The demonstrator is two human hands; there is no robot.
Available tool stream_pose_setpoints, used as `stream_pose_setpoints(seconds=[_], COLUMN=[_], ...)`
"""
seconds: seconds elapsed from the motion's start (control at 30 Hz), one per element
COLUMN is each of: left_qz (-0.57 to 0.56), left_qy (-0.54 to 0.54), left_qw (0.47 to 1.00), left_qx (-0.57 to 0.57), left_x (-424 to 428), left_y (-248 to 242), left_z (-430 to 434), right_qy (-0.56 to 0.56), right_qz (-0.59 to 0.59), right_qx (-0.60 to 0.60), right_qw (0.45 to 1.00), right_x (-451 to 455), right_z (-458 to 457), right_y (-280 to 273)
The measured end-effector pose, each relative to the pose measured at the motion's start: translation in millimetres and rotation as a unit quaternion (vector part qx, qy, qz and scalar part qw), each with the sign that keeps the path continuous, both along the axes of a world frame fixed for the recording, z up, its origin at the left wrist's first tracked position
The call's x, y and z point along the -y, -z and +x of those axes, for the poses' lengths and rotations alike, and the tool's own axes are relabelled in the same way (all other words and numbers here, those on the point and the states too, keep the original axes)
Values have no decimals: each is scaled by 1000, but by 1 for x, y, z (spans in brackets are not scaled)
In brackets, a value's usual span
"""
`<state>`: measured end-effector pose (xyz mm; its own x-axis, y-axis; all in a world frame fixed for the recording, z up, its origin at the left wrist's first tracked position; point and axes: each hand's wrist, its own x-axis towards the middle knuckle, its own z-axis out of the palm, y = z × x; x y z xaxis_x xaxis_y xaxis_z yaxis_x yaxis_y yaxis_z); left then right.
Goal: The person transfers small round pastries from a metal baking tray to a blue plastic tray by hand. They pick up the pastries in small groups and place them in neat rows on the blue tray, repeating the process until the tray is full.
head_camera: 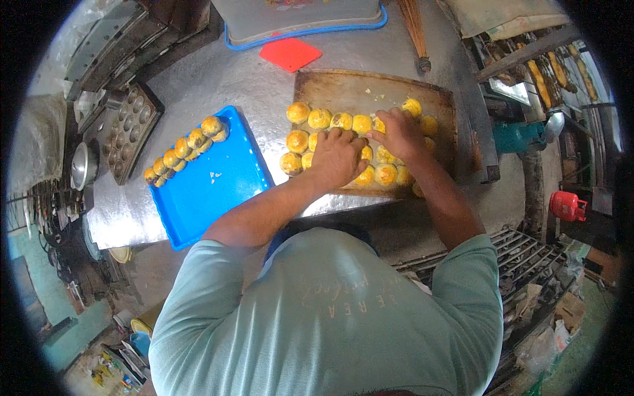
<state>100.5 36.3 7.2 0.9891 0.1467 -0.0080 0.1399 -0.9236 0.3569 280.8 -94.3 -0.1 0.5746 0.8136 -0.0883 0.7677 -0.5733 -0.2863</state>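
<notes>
Rows of round, golden glazed buns (297, 113) sit on a worn metal baking tray (342, 86) before me. My left hand (340, 156) lies over the middle rows, palm down with curled fingers, and hides the buns under it. Whether it grips any of them cannot be seen. On the right part of the same tray, my right hand (397, 131) has its thumb and fingers around a bun (380, 124) at the end of the far row. To the left, a blue plastic tray (208, 198) holds a line of similar buns (183, 147) along its far-left side, with crumbs on its floor.
The trays rest on a metal-topped table (198, 74). Beyond them lie a red plastic scraper (291, 53), a blue-rimmed container (307, 22) and a bundle of thin sticks (413, 32). A muffin pan (130, 131) stands at left; a metal rack (520, 262) is at my right.
</notes>
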Motion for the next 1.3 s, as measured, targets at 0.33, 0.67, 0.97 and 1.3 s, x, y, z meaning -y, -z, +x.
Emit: stream_pose_setpoints(seconds=[0.33,0.67,0.97,1.3], left_qz=[33,-9,7,-41], left_qy=[-99,-96,-105,-141], left_qw=[995,986,982,980], left_qx=[-5,-135,-159,-135], left_x=[-109,-123,-117,-121], left_y=[-13,0,-10,-22], left_z=[9,33,39,22], right_qy=[-12,41,24,16], right_qz=[-34,-59,-87,-120], right_qx=[-13,-9,-14,-8], right_qw=[999,997,996,993], right_x=[-5,-29,-42,-61], right_z=[2,1,-17,-21], right_y=[-16,-11,-19,-20])
